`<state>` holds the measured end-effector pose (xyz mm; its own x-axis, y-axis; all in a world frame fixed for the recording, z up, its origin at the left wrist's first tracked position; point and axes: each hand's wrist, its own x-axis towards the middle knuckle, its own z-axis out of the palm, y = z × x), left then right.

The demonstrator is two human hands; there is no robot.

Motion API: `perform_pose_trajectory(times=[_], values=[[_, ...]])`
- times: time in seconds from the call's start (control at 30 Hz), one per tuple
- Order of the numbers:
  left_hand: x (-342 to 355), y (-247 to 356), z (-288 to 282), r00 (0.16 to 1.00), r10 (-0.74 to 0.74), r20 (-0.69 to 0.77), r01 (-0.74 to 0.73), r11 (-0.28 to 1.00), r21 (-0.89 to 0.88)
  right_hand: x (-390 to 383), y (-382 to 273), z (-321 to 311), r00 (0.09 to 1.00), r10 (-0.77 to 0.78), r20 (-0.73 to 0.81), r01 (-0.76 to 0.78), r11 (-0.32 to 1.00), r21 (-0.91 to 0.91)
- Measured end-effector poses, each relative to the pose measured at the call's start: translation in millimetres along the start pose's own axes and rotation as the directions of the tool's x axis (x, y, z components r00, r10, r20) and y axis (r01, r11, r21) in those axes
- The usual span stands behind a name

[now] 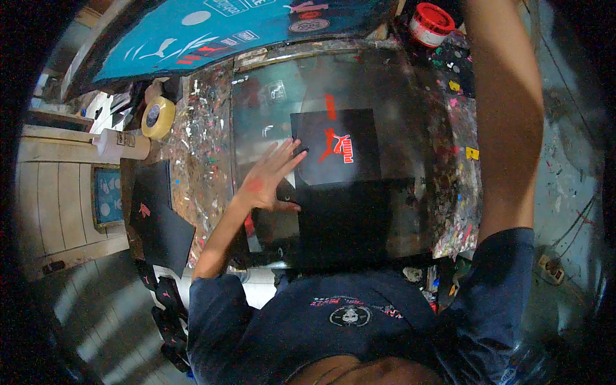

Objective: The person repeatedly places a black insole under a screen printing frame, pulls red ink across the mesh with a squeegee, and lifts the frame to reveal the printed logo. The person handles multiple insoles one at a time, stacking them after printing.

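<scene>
We see the left hand [266, 183] lying flat and spread, fingers wide, gripping nothing; its fingertips [296, 142] press the left edge of a black cloth [337, 192] that lies on the glass plate [256, 122] under the palm. The cloth stretches away to the right of the hand and down toward our body, and a red and white print [338, 147] sits on it just beyond the fingertips. The plate rests on a paint-spattered table [202, 147], whose speckled top shows directly left of the wrist. Below and left of the hand, a stack of black pieces [157, 218] lies at the table's edge. Farther left and above the hand we find a tape roll [158, 117] and beside it a cream bottle [122, 145] lying on its side. Beyond the plate lies a teal sheet [218, 32] with printed marks. Far up to the right of the hand stands a red-lidded tin [430, 22]. The right arm [504, 115] reaches up past the picture's edge, so its hand is out of sight.
</scene>
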<state>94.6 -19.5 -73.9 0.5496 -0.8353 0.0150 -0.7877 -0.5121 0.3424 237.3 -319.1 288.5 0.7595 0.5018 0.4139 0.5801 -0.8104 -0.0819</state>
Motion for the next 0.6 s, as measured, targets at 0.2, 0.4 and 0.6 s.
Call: perform_pose_trajectory(times=[0.2, 0.4, 0.6], values=[[43.8, 39.5, 23.5, 0.909, -0.128, -0.398, 0.097, 0.991, -0.096, -0.4, 7.1, -5.3, 1.000, 0.017, 0.020, -0.017, 1.000, 0.023], [86.9, 144.5, -21.3, 0.790, 0.069, -0.610, -0.290, 0.918, -0.271, -44.2, -24.4, 24.9, 0.998, 0.036, -0.046, -0.038, 0.998, -0.048], [-33.5, 150.9, -109.5, 0.701, -0.316, -0.640, 0.466, 0.882, 0.076, -243.3, -106.3, 151.6, 0.959, -0.084, -0.272, 0.033, 0.982, -0.186]])
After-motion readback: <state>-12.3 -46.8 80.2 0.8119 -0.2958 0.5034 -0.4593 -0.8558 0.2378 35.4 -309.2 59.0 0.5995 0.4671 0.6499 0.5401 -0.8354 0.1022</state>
